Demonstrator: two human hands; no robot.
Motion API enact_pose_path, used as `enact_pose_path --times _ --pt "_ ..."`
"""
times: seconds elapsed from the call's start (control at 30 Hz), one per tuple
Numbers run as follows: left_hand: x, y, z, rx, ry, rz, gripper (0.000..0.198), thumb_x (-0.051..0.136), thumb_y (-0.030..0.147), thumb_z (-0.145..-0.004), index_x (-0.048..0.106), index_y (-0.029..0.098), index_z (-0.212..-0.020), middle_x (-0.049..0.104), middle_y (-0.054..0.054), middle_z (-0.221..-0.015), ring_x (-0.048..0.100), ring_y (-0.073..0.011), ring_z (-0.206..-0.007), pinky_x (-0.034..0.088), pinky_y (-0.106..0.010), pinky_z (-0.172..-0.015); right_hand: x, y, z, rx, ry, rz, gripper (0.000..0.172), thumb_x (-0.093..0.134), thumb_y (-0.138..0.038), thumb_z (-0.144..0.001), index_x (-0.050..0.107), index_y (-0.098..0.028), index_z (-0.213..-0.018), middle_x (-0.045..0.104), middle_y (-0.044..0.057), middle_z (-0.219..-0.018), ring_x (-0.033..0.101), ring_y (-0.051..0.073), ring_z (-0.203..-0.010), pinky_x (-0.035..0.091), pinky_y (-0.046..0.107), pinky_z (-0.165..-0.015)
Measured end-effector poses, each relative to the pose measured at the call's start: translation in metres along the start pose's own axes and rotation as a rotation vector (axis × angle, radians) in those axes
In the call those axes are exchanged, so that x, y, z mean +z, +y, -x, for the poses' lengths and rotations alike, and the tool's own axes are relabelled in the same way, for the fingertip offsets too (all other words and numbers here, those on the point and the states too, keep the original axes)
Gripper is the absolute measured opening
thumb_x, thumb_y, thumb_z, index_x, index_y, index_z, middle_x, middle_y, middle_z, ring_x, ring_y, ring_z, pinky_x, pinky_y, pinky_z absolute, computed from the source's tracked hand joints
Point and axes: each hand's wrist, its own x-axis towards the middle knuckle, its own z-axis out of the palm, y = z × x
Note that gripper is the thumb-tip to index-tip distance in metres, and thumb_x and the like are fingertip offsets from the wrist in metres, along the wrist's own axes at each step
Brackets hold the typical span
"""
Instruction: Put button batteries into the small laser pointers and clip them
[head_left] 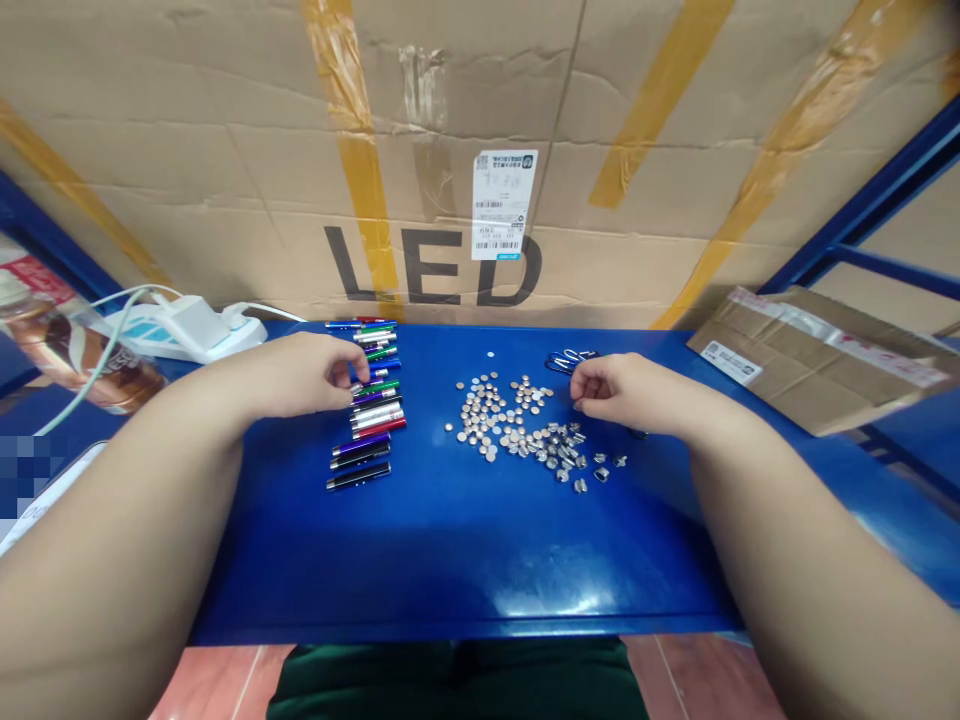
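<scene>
The hands are well apart over a blue metal tabletop (450, 570). The left hand (304, 375) reaches to the slim metal tubes (369, 408), its fingertips (358, 372) touching the upper part of the row, though whether they grip one cannot be told. The tubes, in red, green, blue, purple and black, lie crosswise in a long column running from far to near, probably so that each can be picked out singly. Between the hands sits a loose spread of button cells (495, 415), and just right of it a smaller cluster of small silver metal parts (574, 450), kept apart perhaps by kind. The right hand (611, 388) curls just above that cluster, beside dark wire loops (570, 361), with nothing clearly held. Behind the tabletop stands a cardboard carton (450, 130) printed "LED". A white power strip (184, 330) and a plastic drink bottle (67, 345) sit far left, and a taped parcel (817, 360) lies far right.
</scene>
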Motion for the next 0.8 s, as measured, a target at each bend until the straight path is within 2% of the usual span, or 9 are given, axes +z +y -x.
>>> enact_pose_path --times 0.2,0.4,0.63,0.8 --pt "0.005 -0.01 -0.008 -0.032 0.114 -0.017 0.024 0.062 0.035 -0.072 0.067 0.024 -0.093 0.074 -0.003 -0.085 0.066 -0.0221 -0.074 0.047 -0.032 -0.067 0.001 -0.001 0.0 0.017 -0.061 0.009 0.009 0.063 -0.018 -0.075 0.069 -0.021 -0.081 0.07 0.0 -0.074 0.062 0.016 -0.065 0.046 0.028 -0.061" --pt "0.019 -0.014 -0.023 0.076 0.205 -0.008 0.031 0.055 0.038 -0.078 0.069 0.022 -0.1 0.077 -0.006 -0.095 0.069 -0.0251 -0.083 0.051 -0.036 -0.078 0.002 0.0 -0.001 0.006 -0.071 -0.013 0.01 0.062 -0.021 -0.077 0.071 -0.022 -0.081 0.072 0.0 -0.076 0.061 0.016 -0.067 0.047 0.028 -0.063" --pt "0.023 -0.016 -0.028 0.096 0.188 0.072 0.038 0.056 0.047 -0.079 0.071 0.021 -0.101 0.078 -0.007 -0.1 0.071 -0.0265 -0.089 0.053 -0.037 -0.081 0.0 -0.002 0.0 -0.004 -0.062 -0.003 0.009 0.062 -0.021 -0.077 0.07 -0.022 -0.08 0.072 0.0 -0.075 0.062 0.016 -0.066 0.047 0.028 -0.062" --pt "0.02 -0.016 -0.026 0.077 0.158 0.051 0.04 0.056 0.051 -0.077 0.072 0.022 -0.099 0.077 -0.006 -0.102 0.071 -0.0276 -0.091 0.052 -0.038 -0.082 0.0 0.0 0.001 0.01 -0.08 -0.033 0.01 0.061 -0.022 -0.078 0.07 -0.022 -0.083 0.071 0.001 -0.076 0.062 0.016 -0.064 0.047 0.027 -0.059"
